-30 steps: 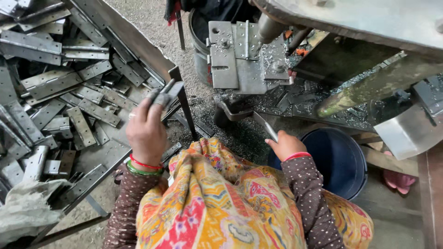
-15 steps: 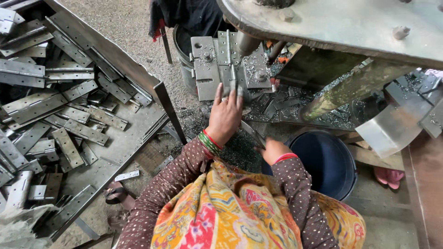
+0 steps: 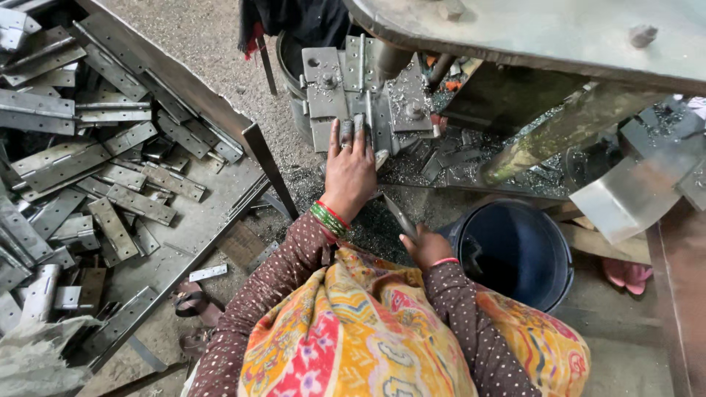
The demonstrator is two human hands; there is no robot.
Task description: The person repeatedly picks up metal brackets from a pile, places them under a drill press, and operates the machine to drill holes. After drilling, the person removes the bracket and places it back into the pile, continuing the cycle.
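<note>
A pile of metal hinges [image 3: 95, 169] lies well to the left of the left hand [image 3: 351, 173], whose fingers stretch flat, pressing a hinge [image 3: 360, 95] onto the press plate [image 3: 323, 95] ahead. The right hand [image 3: 425, 246] clenches a thin metal rod [image 3: 399, 215], just beside a dark bucket [image 3: 515, 254].

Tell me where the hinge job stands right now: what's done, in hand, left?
Done: cannot tell; the dark bucket looks nearly empty. In hand: the left hand presses a hinge piece onto the machine's metal fixture; the right hand grips a metal lever. Left: many hinges lie in the tray at left.
</note>
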